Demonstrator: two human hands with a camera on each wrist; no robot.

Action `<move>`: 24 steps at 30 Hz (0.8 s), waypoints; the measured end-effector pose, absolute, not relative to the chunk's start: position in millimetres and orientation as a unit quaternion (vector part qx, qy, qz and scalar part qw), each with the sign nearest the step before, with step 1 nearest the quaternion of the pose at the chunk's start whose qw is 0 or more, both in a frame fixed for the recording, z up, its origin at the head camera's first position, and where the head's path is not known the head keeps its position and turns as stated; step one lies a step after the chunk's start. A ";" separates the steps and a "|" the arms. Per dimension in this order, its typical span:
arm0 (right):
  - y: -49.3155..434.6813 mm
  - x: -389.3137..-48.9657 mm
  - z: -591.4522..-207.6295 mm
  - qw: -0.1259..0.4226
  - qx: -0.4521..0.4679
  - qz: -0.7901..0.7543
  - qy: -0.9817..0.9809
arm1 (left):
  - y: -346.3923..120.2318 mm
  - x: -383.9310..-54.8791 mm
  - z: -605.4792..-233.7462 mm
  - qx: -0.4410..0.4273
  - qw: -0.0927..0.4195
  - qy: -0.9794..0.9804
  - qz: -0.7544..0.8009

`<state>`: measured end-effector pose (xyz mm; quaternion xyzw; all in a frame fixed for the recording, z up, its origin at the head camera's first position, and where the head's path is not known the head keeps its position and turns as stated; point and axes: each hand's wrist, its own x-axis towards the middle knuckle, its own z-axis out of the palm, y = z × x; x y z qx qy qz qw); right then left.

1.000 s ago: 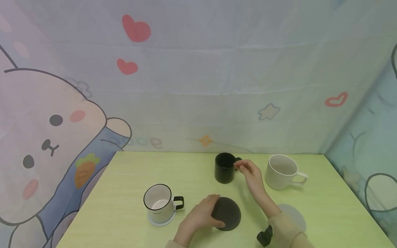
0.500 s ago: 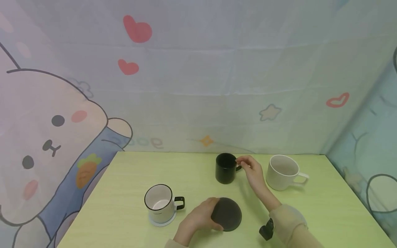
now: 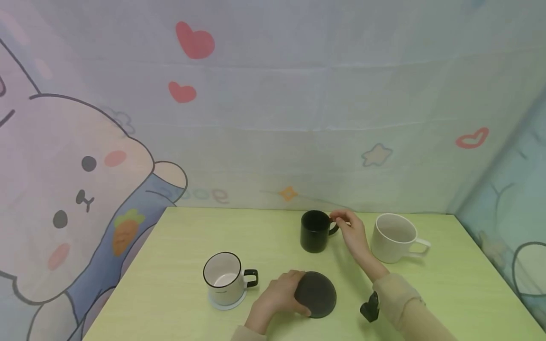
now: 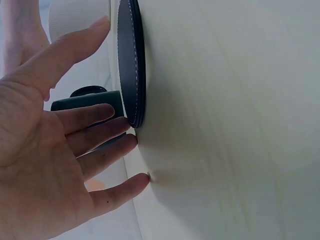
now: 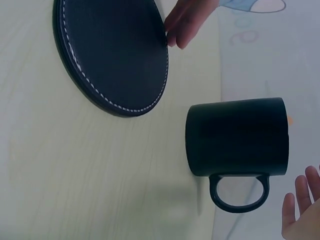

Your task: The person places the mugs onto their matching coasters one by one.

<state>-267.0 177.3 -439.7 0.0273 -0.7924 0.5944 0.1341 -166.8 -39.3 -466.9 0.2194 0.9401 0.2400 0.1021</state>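
Note:
A black mug stands upright toward the back of the table, its handle pointing right. My right hand is raised beside that handle; in the right wrist view its spread fingers show apart from the mug. A round black coaster lies nearer to me, with pale stitching around its edge. At the coaster's left side is my left hand, fingers extended and thumb apart, fingertips right at the rim. The left wrist view shows the open palm and the coaster's stitched edge.
To the left, a white mug with black rim and handle stands on a light coaster. A larger white mug is at the back right. A patterned cloth hangs behind the table.
The head view has shifted slightly. My right hand has moved back a little, uncovering more of the black mug's handle, and its sleeve now covers a light grey coaster. The left hand stays by the black coaster.

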 end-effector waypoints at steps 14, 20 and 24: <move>185.5 -283.9 -446.0 0.096 0.028 0.565 -0.819 | -33.8 -169.3 -473.4 0.222 0.080 0.956 0.175; 185.3 -289.4 -450.5 0.089 0.031 0.564 -0.820 | -33.4 -168.4 -475.3 0.221 0.078 0.960 0.156; 184.0 -292.3 -454.7 0.085 0.027 0.572 -0.815 | -34.0 -168.0 -475.2 0.220 0.074 0.961 0.152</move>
